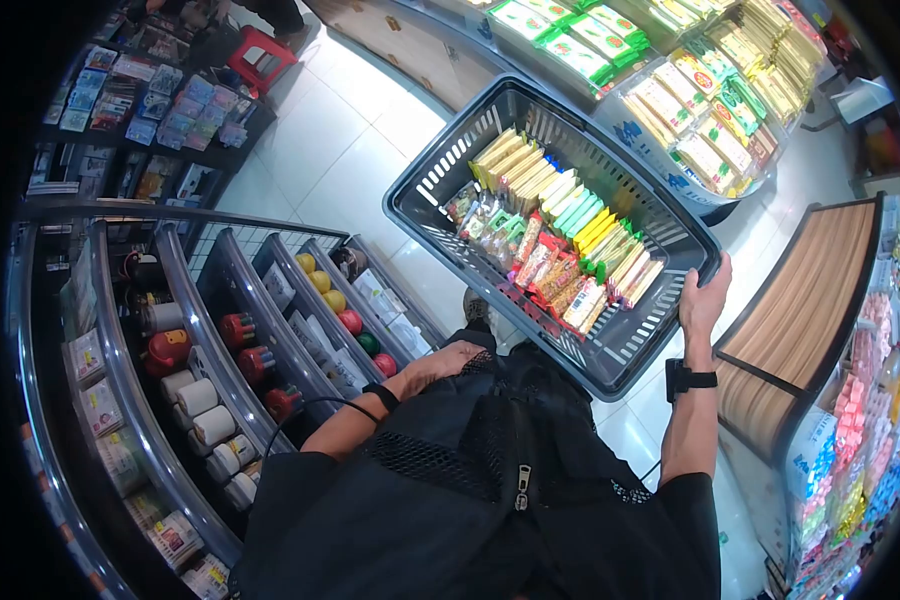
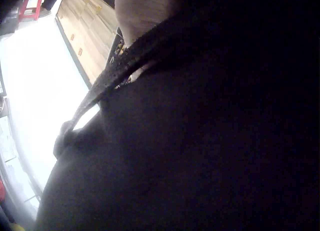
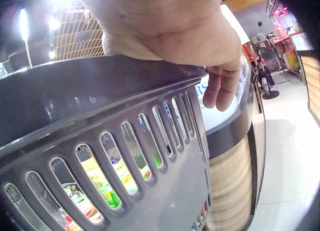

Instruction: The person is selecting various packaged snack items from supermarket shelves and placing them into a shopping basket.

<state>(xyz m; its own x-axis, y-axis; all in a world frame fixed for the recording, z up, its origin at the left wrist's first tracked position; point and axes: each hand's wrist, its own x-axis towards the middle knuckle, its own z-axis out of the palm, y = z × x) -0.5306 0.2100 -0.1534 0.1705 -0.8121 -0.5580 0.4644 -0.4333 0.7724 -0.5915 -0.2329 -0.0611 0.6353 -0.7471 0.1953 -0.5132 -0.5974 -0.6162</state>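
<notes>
The dark grey, rectangular plastic shopping basket (image 1: 615, 362) is held out in front of the person, tilted in the head view, above a pale tiled floor (image 1: 335, 165). Its corners are rounded, its rim is thick and smooth, and its walls are pierced with rows of long, round-ended slots; through them the right wrist view shows yellow, green and red wrappings.

Inside, slim glossy packets (image 1: 570, 208) stand in a close-packed row, running from tan and cream through mint green and bright yellow back to tan. Beside them lie red patterned packets (image 1: 550, 268) and small clear-wrapped pieces (image 1: 495, 230).

The bare right hand (image 1: 707, 295) grips the rim at one corner, its fingers curled over the edge. The bare left hand (image 1: 455, 362) lies against black mesh fabric (image 1: 440, 455); its fingers are mostly hidden, so I cannot tell how they are set.

Beyond the basket is a clear rounded tub (image 1: 715, 130) of cream and green packets. A curved wood-grain stand (image 1: 800, 305) is near the right forearm, and grey-edged tiered shelves (image 1: 235, 310) are on the left.
</notes>
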